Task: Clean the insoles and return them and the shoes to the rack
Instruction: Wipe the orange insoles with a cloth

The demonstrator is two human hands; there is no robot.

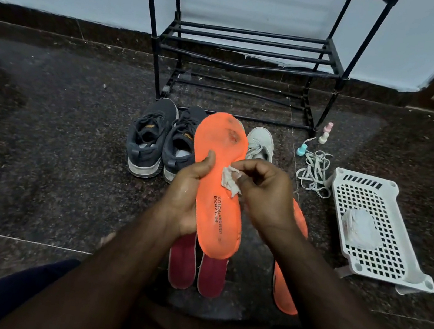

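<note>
My left hand (189, 191) grips an orange insole (221, 148) by its left edge and holds it upright above the floor. Dark smudges mark its toe end. My right hand (265, 192) pinches a small white wipe (229, 179) against the insole's middle. A second orange insole (285, 289) lies on the floor under my right forearm. Two maroon insoles (183, 261) lie side by side below the held one. A pair of grey sneakers (152, 137) stands before the black rack (245, 49). A white shoe (260, 142) shows behind the held insole.
A white perforated basket (376, 229) lies at right with a wad of white wipes (359, 229) in it. White laces (313, 174) and three small pastel bottles (324, 137) sit near the rack's right foot. The floor is dark speckled stone.
</note>
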